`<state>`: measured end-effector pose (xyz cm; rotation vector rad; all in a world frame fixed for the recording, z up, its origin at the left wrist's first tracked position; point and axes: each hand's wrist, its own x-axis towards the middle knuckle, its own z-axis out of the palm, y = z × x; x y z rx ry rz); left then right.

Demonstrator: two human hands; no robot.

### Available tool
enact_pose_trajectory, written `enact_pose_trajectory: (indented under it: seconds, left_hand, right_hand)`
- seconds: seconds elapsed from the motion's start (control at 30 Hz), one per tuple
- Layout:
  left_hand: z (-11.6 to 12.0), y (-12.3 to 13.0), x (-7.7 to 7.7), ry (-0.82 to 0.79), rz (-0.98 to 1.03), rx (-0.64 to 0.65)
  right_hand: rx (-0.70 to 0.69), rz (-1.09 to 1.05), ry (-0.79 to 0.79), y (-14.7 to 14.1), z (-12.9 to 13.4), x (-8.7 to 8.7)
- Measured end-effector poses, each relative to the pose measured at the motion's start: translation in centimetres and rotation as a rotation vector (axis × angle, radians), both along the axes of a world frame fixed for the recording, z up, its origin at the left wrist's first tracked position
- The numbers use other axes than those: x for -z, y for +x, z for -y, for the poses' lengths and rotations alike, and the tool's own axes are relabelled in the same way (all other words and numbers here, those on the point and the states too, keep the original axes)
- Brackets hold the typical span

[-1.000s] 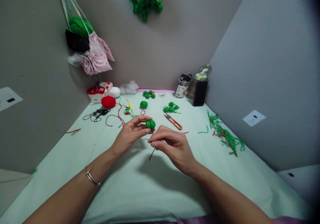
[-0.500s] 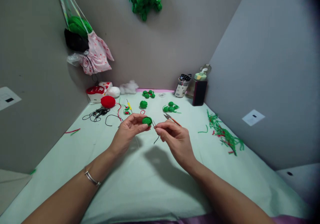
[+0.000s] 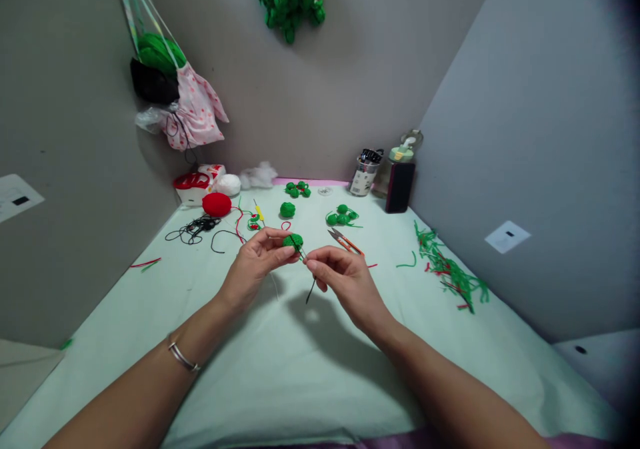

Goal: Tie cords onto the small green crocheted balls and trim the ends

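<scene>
Between the thumb and fingers of my left hand [image 3: 261, 254] is a small green crocheted ball [image 3: 294, 241], with dark yarn across its surface. My right hand [image 3: 336, 267] pinches a thin needle [image 3: 303, 254] whose length reaches to the ball's right side; whether its tip is inside the ball I cannot tell. A dark yarn tail [image 3: 311, 291] hangs below my right fingers. Just beyond my right hand lie thread snips [image 3: 346, 241] with orange handles. A red yarn loop [image 3: 285, 225] rests behind the held ball.
Green crocheted pieces [image 3: 342, 216] and a green ball [image 3: 287, 210] lie farther back. At left are a red yarn ball [image 3: 217, 204], tangled black cord [image 3: 194, 229] and a yellow-handled hook [image 3: 259, 210]. A phone [image 3: 400, 187] stands at back right, near yarn scraps [image 3: 453, 269].
My right hand has moved slightly left and down, closer to the ball. The ball has turned a little in my left hand, and dark yarn now shows across it.
</scene>
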<state>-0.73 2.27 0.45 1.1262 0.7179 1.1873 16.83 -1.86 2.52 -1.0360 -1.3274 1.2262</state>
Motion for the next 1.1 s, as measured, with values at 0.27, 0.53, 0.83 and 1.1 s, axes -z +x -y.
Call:
enact_pose_trajectory:
  seconds: [0.27, 0.53, 0.83, 1.1]
  left_hand:
    - [0.12, 0.09, -0.18, 0.000, -0.003, 0.004]
    - [0.13, 0.01, -0.16, 0.028, -0.026, 0.019]
    - [0.45, 0.27, -0.34, 0.023, 0.012, 0.036]
    - [0.67, 0.44, -0.34, 0.043, 0.002, 0.006]
  right_hand:
    - [-0.021, 0.031, -0.022, -0.05, 0.00, -0.19]
    - [-0.010, 0.014, 0.007, -0.10, -0.09, 0.01]
    - [0.010, 0.019, 0.091, -0.37, -0.08, 0.19]
    - [0.003, 0.029, 0.078, -0.37, 0.02, 0.25]
